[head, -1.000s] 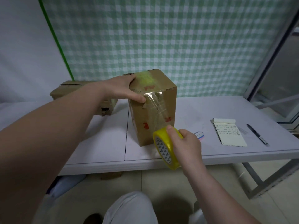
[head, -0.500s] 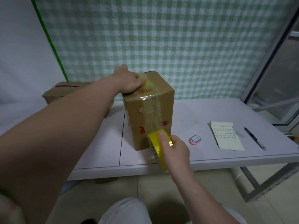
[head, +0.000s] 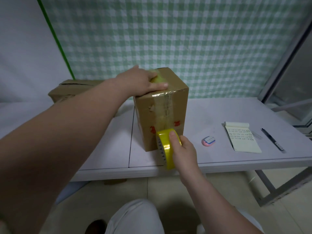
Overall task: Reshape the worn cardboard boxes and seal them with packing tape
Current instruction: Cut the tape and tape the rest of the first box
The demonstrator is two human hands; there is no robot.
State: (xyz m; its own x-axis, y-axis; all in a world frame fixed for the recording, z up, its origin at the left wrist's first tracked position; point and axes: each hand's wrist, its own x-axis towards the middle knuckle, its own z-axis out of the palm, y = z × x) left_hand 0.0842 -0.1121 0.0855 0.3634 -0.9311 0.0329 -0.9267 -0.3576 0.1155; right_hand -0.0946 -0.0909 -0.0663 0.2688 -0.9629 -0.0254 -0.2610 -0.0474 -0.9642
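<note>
A tall brown cardboard box (head: pixel 145 119) with red marks stands upright on the white table (head: pixel 211 159). A strip of clear tape (head: pixel 166 114) runs from its top down its near face to a yellow tape roll (head: pixel 164 146). My right hand (head: pixel 183 153) grips that roll low against the box's near face, thumb on the roll's top. My left hand (head: pixel 141 82) lies flat on the box top, fingers pressing the tape there. A second, flatter cardboard box (head: pixel 70 88) lies behind my left forearm, partly hidden.
To the right of the box on the table lie a pink and blue eraser-like object (head: pixel 208 141), a written notepad (head: pixel 241 139) and a black pen (head: pixel 271 139). A green checked curtain (head: pixel 168 39) hangs behind. A metal table leg (head: pixel 283 188) stands at lower right.
My right hand has drawn the tape roll down the box's near face, and the strip now lies against the cardboard. My left hand has shifted from the front edge onto the box top.
</note>
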